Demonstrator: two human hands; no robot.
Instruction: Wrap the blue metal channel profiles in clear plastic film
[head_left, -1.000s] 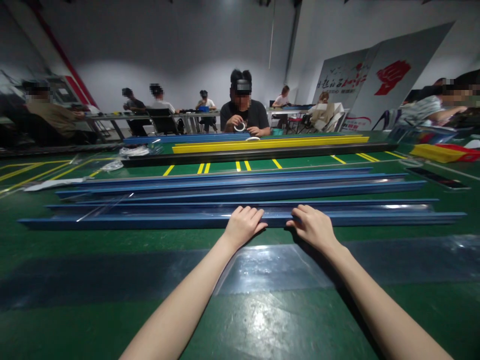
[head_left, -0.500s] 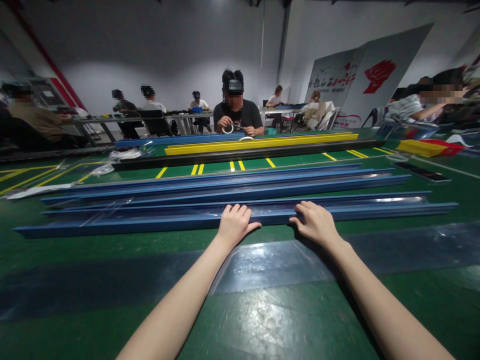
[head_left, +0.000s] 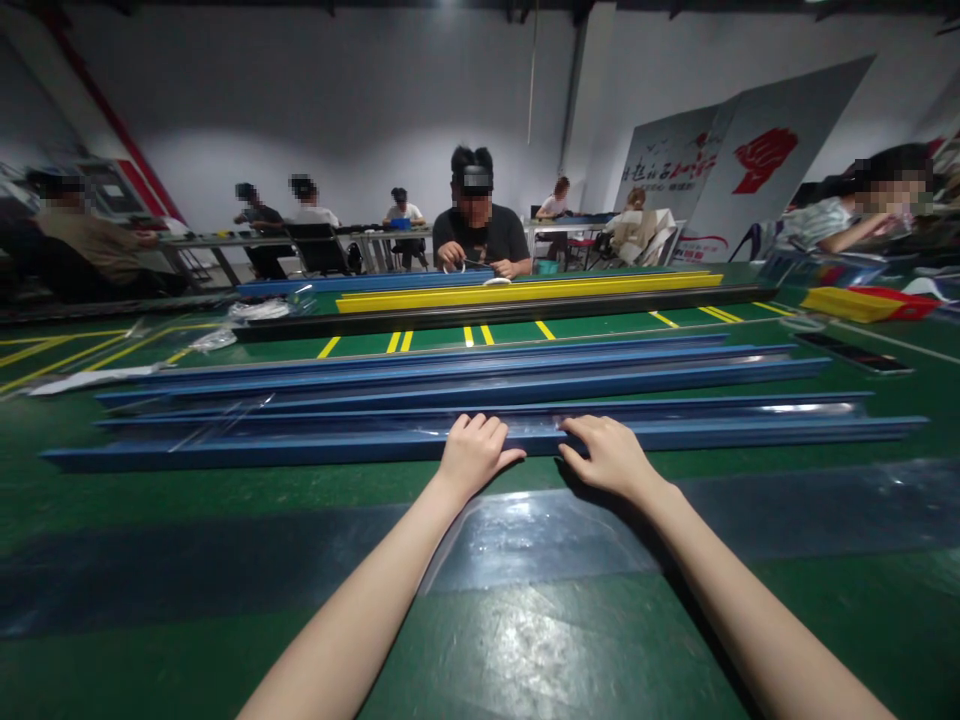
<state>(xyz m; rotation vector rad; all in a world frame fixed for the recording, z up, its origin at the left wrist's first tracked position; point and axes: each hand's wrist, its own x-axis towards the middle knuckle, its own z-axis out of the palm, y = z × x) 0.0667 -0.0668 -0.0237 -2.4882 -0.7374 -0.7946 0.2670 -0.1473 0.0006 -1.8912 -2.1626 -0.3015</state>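
Note:
A long blue channel (head_left: 300, 453) lies lengthwise across the table, with glossy clear film inside it. My left hand (head_left: 471, 460) is closed over its near wall, fingers over the top edge and thumb along the front face. To the right, my right hand (head_left: 611, 458) is closed on the same wall, its fingertips reaching inside and the thumb in front. Under my forearms a wide clear plastic strip (head_left: 540, 540) lies flat on the green table. Just beyond, a second blue channel (head_left: 525, 385) lies roughly parallel to the first.
Farther back are a yellow channel (head_left: 540, 294) and a black one (head_left: 420, 321). A phone (head_left: 855, 353) and a yellow tray (head_left: 844, 303) lie at the right. A person (head_left: 480, 230) sits opposite, holding a white ring. Clear wrapping (head_left: 216, 340) lies at the left.
My right hand has slid left along the near wall, closer to my left hand. The left hand keeps its place on the channel. The view has shifted slightly.

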